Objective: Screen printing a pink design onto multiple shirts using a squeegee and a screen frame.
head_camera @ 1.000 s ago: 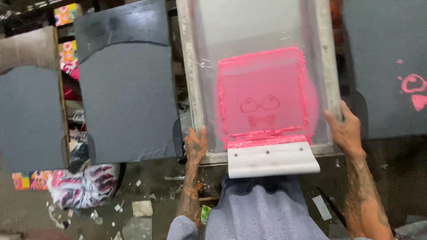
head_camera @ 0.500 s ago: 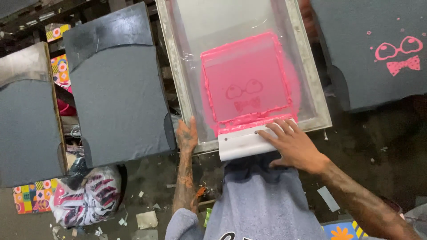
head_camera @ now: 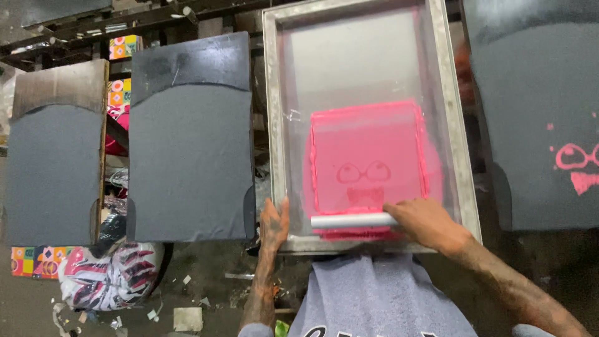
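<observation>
Fingers of the right hand (head_camera: pixel 424 226) are curled over the right end of the white bar-shaped squeegee (head_camera: pixel 353 220), closed on its handle, while the left hand (head_camera: pixel 273 223) lies flat with fingers slightly spread on the near left corner of the grey metal-framed printing screen (head_camera: pixel 272 125), pressing the frame and grasping nothing. The squeegee sits across the near edge of the pink ink patch (head_camera: pixel 368 162) on the mesh, directly under the right fingers and just beside the left fingertips. A risk, as a judgement: with only one hand on one end of the squeegee, the pressure may be uneven, so the ink could spread in streaks or the small glasses-and-bow design could print faint on one side. If the left hand loosens, the frame could shift and blur the print. Beside the screen, dark grey fabric panels (head_camera: pixel 187 162) lie on the boards to the left, and a panel with a pink print (head_camera: pixel 577 165) lies to the right.
</observation>
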